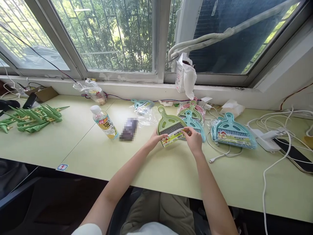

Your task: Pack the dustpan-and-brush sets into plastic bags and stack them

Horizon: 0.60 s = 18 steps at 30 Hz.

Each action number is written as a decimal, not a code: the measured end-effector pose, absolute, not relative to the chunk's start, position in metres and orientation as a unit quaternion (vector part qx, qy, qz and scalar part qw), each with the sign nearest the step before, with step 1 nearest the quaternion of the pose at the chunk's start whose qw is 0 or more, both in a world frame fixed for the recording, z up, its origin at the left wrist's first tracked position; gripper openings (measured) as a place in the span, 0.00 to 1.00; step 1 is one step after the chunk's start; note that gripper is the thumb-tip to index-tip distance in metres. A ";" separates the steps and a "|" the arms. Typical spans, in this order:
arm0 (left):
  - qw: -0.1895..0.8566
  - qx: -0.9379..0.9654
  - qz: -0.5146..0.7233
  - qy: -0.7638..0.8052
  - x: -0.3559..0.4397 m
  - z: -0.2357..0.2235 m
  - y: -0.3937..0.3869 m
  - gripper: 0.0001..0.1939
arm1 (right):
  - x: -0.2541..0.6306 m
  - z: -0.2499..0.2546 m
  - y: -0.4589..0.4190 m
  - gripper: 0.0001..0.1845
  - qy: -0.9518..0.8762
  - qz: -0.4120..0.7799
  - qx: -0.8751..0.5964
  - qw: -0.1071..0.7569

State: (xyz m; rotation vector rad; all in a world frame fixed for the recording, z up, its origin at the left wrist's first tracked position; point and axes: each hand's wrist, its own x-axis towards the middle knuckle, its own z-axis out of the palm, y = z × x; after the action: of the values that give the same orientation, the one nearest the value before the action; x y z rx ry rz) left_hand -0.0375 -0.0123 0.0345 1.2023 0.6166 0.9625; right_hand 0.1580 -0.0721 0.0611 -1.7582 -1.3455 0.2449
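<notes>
Between my two hands is a green dustpan and brush set (168,121) with grey bristles and a printed card label along its lower edge, tilted above the table. My left hand (155,140) grips its lower left corner, thumb over the label. At the label's right end, my right hand (193,139) pinches the edge with closed fingers. Just behind the held set lie a blue dustpan set (195,126) and another green dustpan set (192,111), with a pink one partly hidden beneath. To the right rests a stack of wrapped blue dustpan sets (232,132).
A drink bottle (104,122) and a pixelated dark object (129,129) stand to the left. Farther left lies a pile of green pointed pieces (31,118). White cables, a power strip (265,138) and a phone (295,156) occupy the right. Windows line the back.
</notes>
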 end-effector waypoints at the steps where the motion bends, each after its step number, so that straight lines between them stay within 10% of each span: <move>1: 0.676 0.532 0.430 0.274 -0.038 0.034 -0.012 0.34 | 0.155 0.061 -0.072 0.22 -0.546 0.086 -0.709 0.439; 18: 0.673 0.487 0.468 0.301 -0.034 0.040 -0.015 0.38 | 0.127 0.059 -0.077 0.29 -0.410 0.022 -0.743 0.528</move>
State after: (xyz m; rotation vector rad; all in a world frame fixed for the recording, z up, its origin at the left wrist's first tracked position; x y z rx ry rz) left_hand -0.0343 -0.0148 0.0399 1.0962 0.6772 1.0525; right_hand 0.1266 -0.0774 0.0585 -1.7758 -0.9795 0.0515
